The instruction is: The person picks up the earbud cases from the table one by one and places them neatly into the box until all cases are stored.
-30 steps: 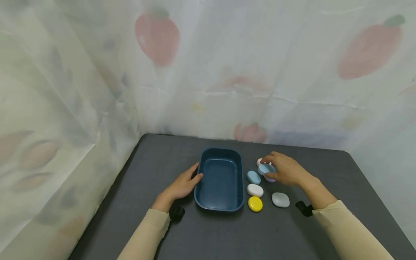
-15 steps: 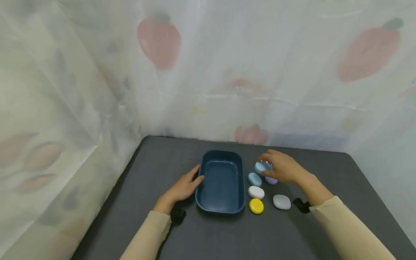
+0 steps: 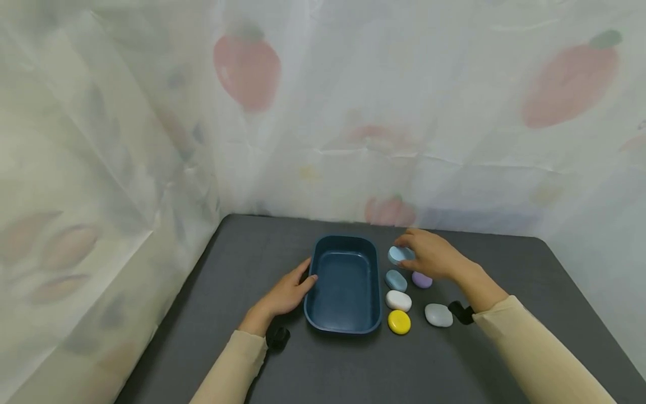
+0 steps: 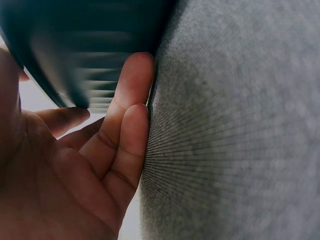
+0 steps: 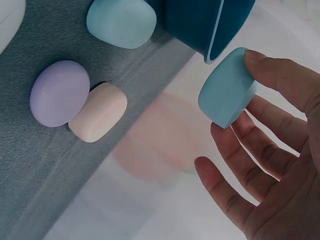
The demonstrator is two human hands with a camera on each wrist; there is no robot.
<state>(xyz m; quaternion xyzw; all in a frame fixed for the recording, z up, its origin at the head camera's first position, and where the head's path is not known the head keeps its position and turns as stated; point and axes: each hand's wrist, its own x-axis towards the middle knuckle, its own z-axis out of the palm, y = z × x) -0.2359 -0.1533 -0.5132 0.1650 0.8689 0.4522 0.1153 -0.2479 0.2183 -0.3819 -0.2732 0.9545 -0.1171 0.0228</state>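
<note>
In the head view my right hand [image 3: 433, 254] pinches a pale blue soap bar [image 3: 400, 255] between thumb and fingers, raised over the table's far right part. The right wrist view shows that soap [image 5: 228, 89] at the fingertips, with the little finger free of it. My left hand [image 3: 284, 290] grips the left wall of a dark blue rectangular tub [image 3: 379, 280], thumb at the rim. Its other fingers [image 4: 134, 82] lie low along the tub's outer side, close to the table. Inside the tub only its bare bottom shows.
Right of the tub lie a second blue soap [image 3: 396, 280], a white one [image 3: 398, 301], a yellow one [image 3: 399, 322], a purple one [image 3: 421, 280] and a grey one [image 3: 438, 315]. A pink soap [image 5: 98, 112] touches the purple one. Printed curtains [image 3: 323, 112] hang behind the grey table [image 3: 323, 370].
My right hand has carried the pale blue soap leftward and slightly away from me, uncovering the purple soap. The left hand stays at the tub.
</note>
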